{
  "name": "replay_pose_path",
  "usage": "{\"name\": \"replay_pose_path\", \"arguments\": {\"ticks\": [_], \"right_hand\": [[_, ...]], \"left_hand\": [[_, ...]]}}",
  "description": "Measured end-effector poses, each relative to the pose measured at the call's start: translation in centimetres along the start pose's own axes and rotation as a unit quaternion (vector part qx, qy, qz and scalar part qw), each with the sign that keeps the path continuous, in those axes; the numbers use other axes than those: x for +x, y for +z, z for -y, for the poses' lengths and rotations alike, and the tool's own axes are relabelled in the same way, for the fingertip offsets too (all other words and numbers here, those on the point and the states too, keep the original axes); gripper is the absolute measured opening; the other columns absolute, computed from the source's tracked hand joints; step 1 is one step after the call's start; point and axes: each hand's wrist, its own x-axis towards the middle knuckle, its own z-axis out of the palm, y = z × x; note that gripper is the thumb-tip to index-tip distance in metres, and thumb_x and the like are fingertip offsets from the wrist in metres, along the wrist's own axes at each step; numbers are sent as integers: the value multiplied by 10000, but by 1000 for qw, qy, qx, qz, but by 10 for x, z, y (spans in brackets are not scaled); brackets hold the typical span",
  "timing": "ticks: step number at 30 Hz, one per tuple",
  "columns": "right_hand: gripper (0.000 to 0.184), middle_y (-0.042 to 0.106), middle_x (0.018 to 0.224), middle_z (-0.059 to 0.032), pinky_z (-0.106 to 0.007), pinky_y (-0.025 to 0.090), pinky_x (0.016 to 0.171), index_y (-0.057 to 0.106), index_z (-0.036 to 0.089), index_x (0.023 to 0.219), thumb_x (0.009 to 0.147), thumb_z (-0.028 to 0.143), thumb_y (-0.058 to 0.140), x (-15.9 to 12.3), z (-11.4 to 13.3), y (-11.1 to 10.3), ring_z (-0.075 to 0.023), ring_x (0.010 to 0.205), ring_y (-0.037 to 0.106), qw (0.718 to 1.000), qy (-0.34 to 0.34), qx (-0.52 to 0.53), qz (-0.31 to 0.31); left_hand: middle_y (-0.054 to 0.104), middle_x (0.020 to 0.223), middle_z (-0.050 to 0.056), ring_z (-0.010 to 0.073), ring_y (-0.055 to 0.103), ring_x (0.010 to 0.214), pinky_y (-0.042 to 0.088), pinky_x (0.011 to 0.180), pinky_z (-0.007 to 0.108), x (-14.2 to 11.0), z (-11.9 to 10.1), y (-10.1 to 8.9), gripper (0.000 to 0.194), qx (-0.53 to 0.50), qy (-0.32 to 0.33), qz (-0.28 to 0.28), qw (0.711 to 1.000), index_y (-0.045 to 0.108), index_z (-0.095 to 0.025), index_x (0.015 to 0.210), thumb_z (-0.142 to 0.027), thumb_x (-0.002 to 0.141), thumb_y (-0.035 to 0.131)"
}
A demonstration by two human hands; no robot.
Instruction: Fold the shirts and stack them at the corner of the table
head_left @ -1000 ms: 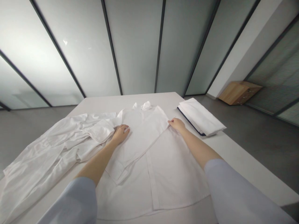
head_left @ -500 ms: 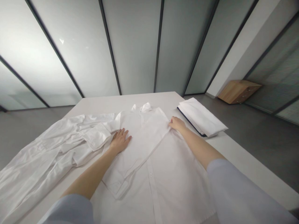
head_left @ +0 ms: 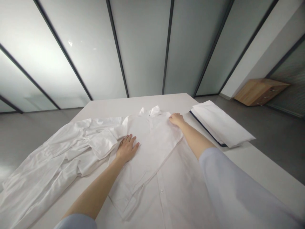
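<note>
My left hand (head_left: 127, 149) lies flat, fingers apart, on the white shirt (head_left: 183, 184) spread under both hands. My right hand (head_left: 176, 119) is curled at its shoulder; can't tell if it's pinching fabric. Shirt collar (head_left: 155, 111) beyond, between them. Rumpled white cloth (head_left: 64, 156) left of my left hand; folded white pile (head_left: 221, 122) right of my right.

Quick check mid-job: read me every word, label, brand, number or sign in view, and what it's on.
None: no readable text on the white shirt, the crumpled white cloth, the folded stack, the wooden cabinet or the frosted panels.
The shirt button is too small to show whether anything is marked on it.
</note>
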Motion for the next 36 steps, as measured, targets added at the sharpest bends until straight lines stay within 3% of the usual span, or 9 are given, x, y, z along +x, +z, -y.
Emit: {"name": "replay_pose_path", "arguments": {"ticks": [6, 12, 15, 22, 28, 31, 36], "right_hand": [[439, 595, 1286, -214, -471, 384, 994, 653, 97, 1212, 929, 270, 366, 8, -4, 5, -343, 1217, 494, 1000, -5, -21, -1], [636, 407, 1481, -237, -500, 336, 1052, 428, 57, 1432, 945, 455, 332, 5, -10, 18, -368, 1338, 388, 997, 78, 14, 25], [654, 314, 1547, -223, -488, 303, 1085, 356, 76, 1472, 954, 475, 329, -4, -14, 17, -354, 1400, 311, 998, 66, 7, -4], [609, 327, 1562, -166, -461, 279, 1125, 401, 147, 1457, 960, 496, 357, -69, -6, 11, -328, 1424, 296, 998, -52, -16, -19], [649, 319, 1574, -128, -509, 271, 1128, 395, 216, 1480, 960, 590, 291, -137, 1, 19, -337, 1427, 303, 996, -82, -12, 27], [684, 289, 1588, -127, -515, 230, 1144, 365, 228, 1502, 956, 626, 262, -150, 0, 22, -335, 1440, 277, 996, -80, -18, 39], [737, 271, 1594, -134, -516, 186, 1156, 338, 240, 1518, 938, 683, 232, -148, -2, 21, -334, 1451, 249, 997, -72, -17, 38]], "left_hand": [[487, 1470, 109, 261, 395, 1395, 303, 1173, 442, 2, 7, 4, 487, -51, -6, -18, 999, 577, -173, 1297, -456, 982, 336], [458, 1496, 102, 248, 378, 1406, 287, 1180, 434, 3, 8, 1, 518, -61, -15, 7, 998, 572, -167, 1312, -480, 982, 326], [458, 1497, 93, 249, 380, 1404, 284, 1180, 436, 4, 6, 0, 511, -59, -12, 4, 998, 571, -176, 1314, -478, 978, 332], [425, 1521, 90, 270, 347, 1420, 279, 1174, 458, 5, 6, 1, 517, -46, -14, 12, 999, 542, -189, 1343, -486, 964, 352], [361, 1555, 116, 294, 312, 1436, 269, 1164, 473, 8, 3, -4, 593, -6, -11, 46, 999, 467, -168, 1408, -520, 945, 351], [309, 1576, 136, 314, 267, 1454, 244, 1165, 489, 12, 1, -7, 657, 14, -10, 62, 998, 404, -145, 1453, -546, 937, 338], [258, 1592, 159, 316, 221, 1471, 186, 1180, 478, 20, 0, -10, 733, 23, -21, 87, 996, 348, -118, 1488, -598, 936, 297]]}}
